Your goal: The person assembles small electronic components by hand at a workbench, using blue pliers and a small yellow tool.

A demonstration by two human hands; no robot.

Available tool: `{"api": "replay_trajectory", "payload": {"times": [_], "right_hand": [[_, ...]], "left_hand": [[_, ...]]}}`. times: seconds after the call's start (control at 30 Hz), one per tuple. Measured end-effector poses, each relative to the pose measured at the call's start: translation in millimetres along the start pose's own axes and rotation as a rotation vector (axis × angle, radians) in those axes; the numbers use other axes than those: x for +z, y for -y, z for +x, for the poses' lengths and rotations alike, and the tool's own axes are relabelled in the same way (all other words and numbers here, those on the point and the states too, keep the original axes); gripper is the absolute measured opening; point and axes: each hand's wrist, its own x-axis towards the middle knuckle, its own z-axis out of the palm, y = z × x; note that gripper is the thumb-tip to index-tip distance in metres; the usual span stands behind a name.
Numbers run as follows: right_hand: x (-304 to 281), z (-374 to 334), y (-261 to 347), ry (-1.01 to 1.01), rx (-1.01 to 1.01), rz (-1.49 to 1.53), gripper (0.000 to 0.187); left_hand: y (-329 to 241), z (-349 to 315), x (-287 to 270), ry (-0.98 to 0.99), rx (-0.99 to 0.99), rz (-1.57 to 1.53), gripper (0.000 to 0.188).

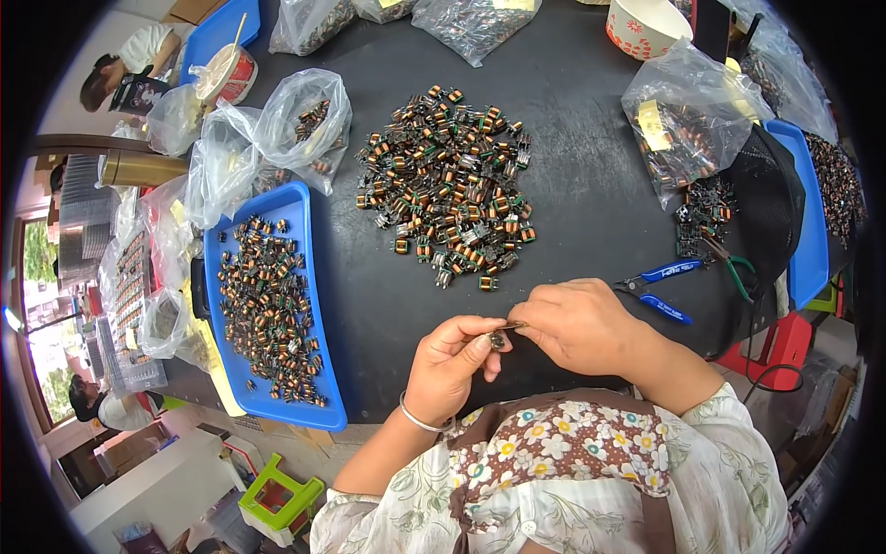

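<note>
While the left hand [450, 365] pinches a small dark component [499, 341] at its fingertips, on the person's side of the heap [448, 180] of copper-wound parts, its thumb lies against the piece and the other fingers bend in around it. The right hand [580, 323] meets it there, palm down, with thumb and forefinger pressed together at a thin sliver next to the component; what that sliver is, or whether it belongs to the component, is too small to tell. A pale bracelet [426, 416] circles the left wrist. The heap itself lies loose on a dark table [577, 138], its pieces showing copper coils, green bits and dark bodies. Left of the heap sits a blue tray [337, 406] holding many similar parts, and beyond the tray's far end, also left of the heap, stand crumpled clear bags [303, 115] with more parts inside. To the right of the heap and a little nearer the person lie blue-handled cutters [672, 270], with a green-handled tool [736, 274] just past them. Further right of the heap, a clear bag [678, 129] with a yellow label slumps by a loose cluster of parts [703, 212], and a patterned bowl [646, 30] stands beyond the heap to its right.
</note>
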Motion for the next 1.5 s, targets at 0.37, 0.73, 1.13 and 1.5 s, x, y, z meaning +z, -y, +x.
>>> {"api": "replay_trajectory", "payload": {"times": [0.37, 0.73, 1.13, 1.5], "right_hand": [[-3, 1, 1, 0.025, -0.054, 0.039, 0.008], [3, 0, 0, -0.054, -0.081, -0.019, 0.010], [5, 10, -12, -0.231, 0.065, 0.174, 0.008], [3, 27, -15, -0.217, 0.242, -0.141, 0.029]], "left_hand": [[2, -1, -1, -0.006, -0.010, -0.048, 0.019], [0, -1, 3, -0.057, 0.088, 0.124, 0.018], [-9, 0, 1, -0.071, 0.025, -0.157, 0.013], [-37, 16, -17, -0.300, -0.023, 0.027, 0.046]]}}
